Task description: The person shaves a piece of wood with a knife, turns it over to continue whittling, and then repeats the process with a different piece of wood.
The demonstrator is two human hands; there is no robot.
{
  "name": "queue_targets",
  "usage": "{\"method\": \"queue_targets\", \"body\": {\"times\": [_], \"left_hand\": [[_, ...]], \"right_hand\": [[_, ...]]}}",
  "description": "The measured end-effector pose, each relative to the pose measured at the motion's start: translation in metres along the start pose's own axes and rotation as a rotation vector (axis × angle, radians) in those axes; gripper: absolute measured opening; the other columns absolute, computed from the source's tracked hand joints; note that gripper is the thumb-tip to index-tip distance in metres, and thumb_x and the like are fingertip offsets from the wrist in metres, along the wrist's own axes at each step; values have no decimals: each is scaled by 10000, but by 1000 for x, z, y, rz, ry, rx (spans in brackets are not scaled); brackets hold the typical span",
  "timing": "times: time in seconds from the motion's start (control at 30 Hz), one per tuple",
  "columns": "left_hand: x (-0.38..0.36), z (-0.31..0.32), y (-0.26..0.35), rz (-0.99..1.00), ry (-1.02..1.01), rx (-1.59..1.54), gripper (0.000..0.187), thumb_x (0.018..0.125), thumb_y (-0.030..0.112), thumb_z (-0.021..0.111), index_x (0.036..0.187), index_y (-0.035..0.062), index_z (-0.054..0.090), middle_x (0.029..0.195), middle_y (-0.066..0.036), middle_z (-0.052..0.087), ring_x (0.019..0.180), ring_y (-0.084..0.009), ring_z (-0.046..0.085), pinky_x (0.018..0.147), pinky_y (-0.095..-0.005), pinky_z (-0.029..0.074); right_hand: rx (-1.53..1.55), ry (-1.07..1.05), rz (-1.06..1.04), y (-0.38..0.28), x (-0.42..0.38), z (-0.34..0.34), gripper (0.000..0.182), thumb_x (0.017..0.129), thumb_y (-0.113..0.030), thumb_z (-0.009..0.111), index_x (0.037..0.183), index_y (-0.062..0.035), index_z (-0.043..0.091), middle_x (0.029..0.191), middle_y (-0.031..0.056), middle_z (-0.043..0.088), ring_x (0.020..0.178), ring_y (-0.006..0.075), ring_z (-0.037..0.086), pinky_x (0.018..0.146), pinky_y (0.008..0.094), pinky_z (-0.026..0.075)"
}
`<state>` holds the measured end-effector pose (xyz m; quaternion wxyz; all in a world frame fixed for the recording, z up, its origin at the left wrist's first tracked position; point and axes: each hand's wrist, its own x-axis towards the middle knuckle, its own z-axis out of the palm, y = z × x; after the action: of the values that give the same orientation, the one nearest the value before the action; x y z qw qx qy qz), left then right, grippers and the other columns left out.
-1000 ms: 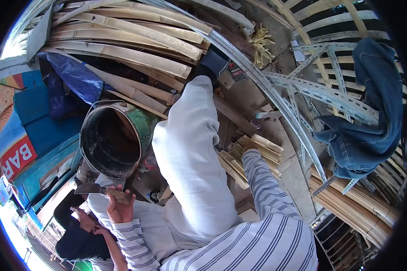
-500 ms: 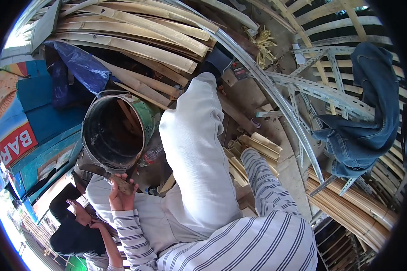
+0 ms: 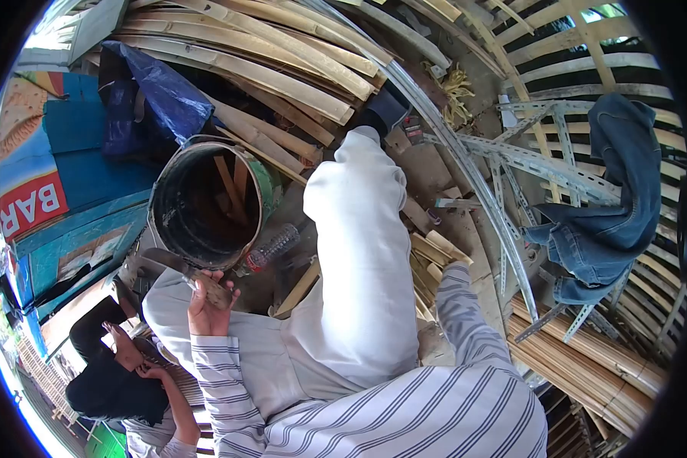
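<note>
My left hand (image 3: 212, 305) is closed around the wooden handle of a knife (image 3: 177, 267), held above my bent leg just below the black bucket's rim. The broad dark blade points up and left. My right arm, in a striped sleeve (image 3: 466, 313), reaches down to the split bamboo pieces (image 3: 429, 256) beside my other leg. The right hand itself is hidden at the end of the sleeve, among or behind those pieces. Wood scraps stand inside the bucket (image 3: 159, 210), and a clear plastic bottle (image 3: 278, 244) lies beside it.
Long bamboo strips (image 3: 244, 61) are stacked ahead. Bundled sticks (image 3: 580, 366) lie at the right, near a metal frame (image 3: 542, 164) with blue jeans (image 3: 626, 198) on it. Another person (image 3: 122, 366) sits at the lower left. A blue tarp (image 3: 156, 91) hangs behind the bucket.
The view has shifted, so the bucket, legs and bottle appear further right. My right sleeve has moved with the bamboo pieces in view less spread out. The knife remains in my left hand.
</note>
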<state>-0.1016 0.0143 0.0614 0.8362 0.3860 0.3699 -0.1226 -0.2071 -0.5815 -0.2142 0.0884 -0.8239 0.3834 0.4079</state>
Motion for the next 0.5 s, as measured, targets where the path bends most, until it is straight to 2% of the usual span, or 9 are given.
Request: {"method": "queue_targets", "body": {"times": [0.07, 0.17, 0.2, 0.23, 0.27, 0.3, 0.37, 0.4, 0.5], "left_hand": [[2, 1, 1, 8, -39, -18, 273, 990, 304, 584, 1189, 122, 540, 1153, -77, 620, 996, -259, 616, 886, -468, 527], [6, -5, 1, 10, -93, 17, 275, 979, 342, 592, 1176, 154, 557, 1147, -44, 623, 1011, -245, 609, 890, -471, 503], [8, -4, 2, 14, -102, -11, 251, 972, 314, 607, 1154, 146, 564, 1132, -58, 629, 990, -252, 617, 879, -462, 511], [8, -5, 3, 17, -107, -29, 250, 969, 305, 615, 1140, 129, 566, 1120, -74, 630, 977, -255, 622, 862, -458, 521], [10, -5, 5, 18, -112, -46, 250, 966, 296, 624, 1125, 111, 567, 1109, -89, 632, 964, -257, 628, 845, -453, 531], [11, -5, 9, 20, -122, -61, 252, 963, 288, 633, 1110, 94, 569, 1098, -104, 633, 951, -260, 633, 828, -449, 541], [11, -4, 19, 24, -137, -55, 247, 958, 292, 638, 1100, 99, 578, 1095, -102, 641, 973, -265, 628, 841, -446, 530], [15, -7, 23, 25, -158, -53, 241, 958, 290, 635, 1107, 109, 579, 1108, -97, 640, 991, -270, 624, 859, -450, 522], [24, -13, 35, 36, -193, -87, 254, 946, 296, 648, 1105, 108, 588, 1130, -108, 642, 1013, -283, 619, 883, -461, 512]], "right_hand": [[-184, 87, -81, 43, -18, -24, 371, 884, -372, 687, 1085, -61, 681, 955, 128, 726, 875, 288, 692, 795, 370, 541], [528, 480, -55, 74, -75, -71, 351, 877, -332, 712, 1086, -52, 674, 918, 123, 720, 832, 252, 686, 762, 357, 539], [833, 624, -110, 63, -99, -90, 338, 871, -294, 733, 1091, -45, 667, 886, 118, 713, 793, 220, 679, 731, 346, 537], [869, 870, -284, 71, -85, -99, 304, 871, -232, 749, 1080, -31, 657, 842, 102, 698, 717, 159, 648, 669, 308, 525], [1010, 809, -234, 27, -139, -151, 291, 890, -226, 734, 1081, -22, 652, 800, 84, 686, 669, 144, 629, 640, 284, 516], [1034, 964, -372, 15, -142, -171, 320, 872, -157, 758, 1101, 13, 613, 787, 102, 692, 648, 145, 649, 602, 283, 532], [1324, 990, -533, -71, -220, -235, 255, 894, -140, 738, 1076, 8, 636, 816, 89, 688, 686, 120, 627, 634, 259, 516], [1271, 948, -641, -99, -248, -260, 256, 904, -129, 726, 1102, 5, 636, 855, 100, 697, 738, 119, 637, 675, 256, 522], [1091, 1111, -1073, -199, -306, -297, 187, 909, -54, 700, 1076, 15, 653, 968, 127, 706, 773, 132, 653, 716, 261, 540]]}}
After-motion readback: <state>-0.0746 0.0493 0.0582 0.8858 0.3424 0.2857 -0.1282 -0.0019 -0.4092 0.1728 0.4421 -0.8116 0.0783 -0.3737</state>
